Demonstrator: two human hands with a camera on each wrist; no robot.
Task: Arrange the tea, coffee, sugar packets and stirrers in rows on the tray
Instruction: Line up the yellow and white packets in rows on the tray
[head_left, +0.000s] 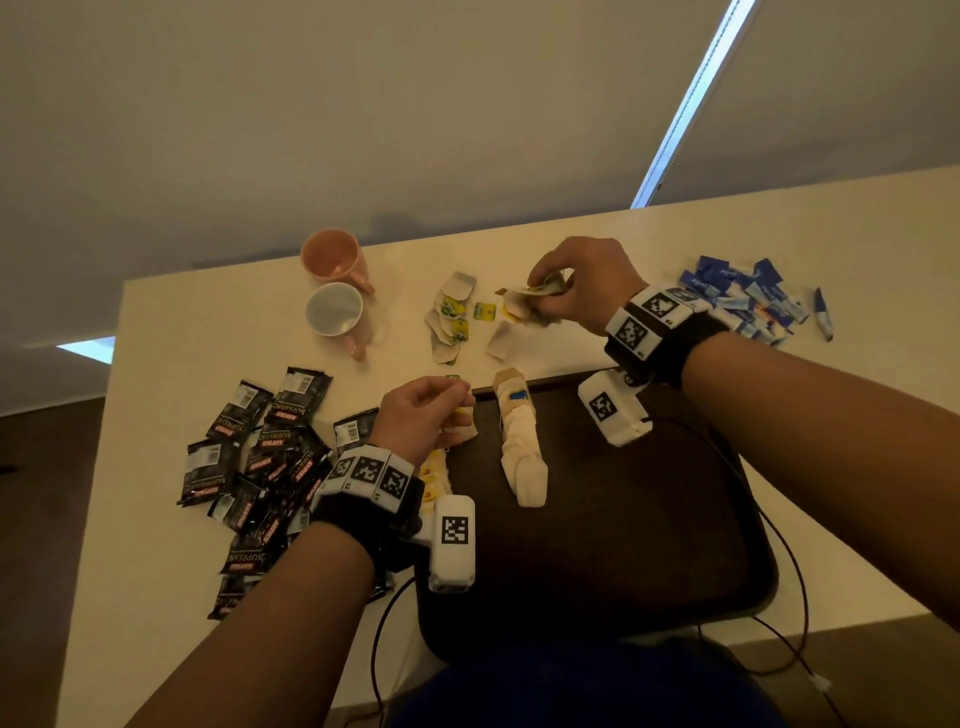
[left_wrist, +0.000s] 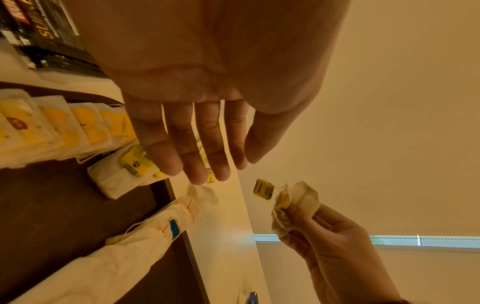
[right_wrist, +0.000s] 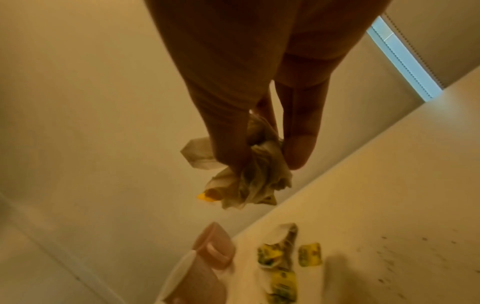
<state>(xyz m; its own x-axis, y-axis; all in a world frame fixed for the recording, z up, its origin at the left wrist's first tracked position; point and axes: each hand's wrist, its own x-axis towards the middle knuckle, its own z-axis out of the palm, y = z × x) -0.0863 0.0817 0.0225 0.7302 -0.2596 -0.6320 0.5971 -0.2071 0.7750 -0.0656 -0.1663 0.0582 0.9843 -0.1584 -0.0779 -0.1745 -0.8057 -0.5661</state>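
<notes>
My right hand (head_left: 550, 296) grips a crumpled bunch of tea bags (head_left: 524, 301) above the table beyond the dark brown tray (head_left: 623, 519). The right wrist view shows thumb and fingers pinching the bunch (right_wrist: 249, 185). My left hand (head_left: 457, 400) hovers over the tray's far left corner; its fingers (left_wrist: 197, 144) are straight and hold nothing. On the tray lie a row of yellow-tagged tea bags (left_wrist: 64, 127), partly hidden by my left wrist, and a row of white tea bags (head_left: 522, 452). One more yellow-tagged bag (left_wrist: 124, 174) lies just under the left fingers.
A heap of black coffee packets (head_left: 260, 457) lies left of the tray, and blue sugar packets (head_left: 743, 296) lie at the far right. Loose tea bags (head_left: 449, 322) sit mid-table beside two pink cups (head_left: 335, 312). Cables trail off the tray's near edge.
</notes>
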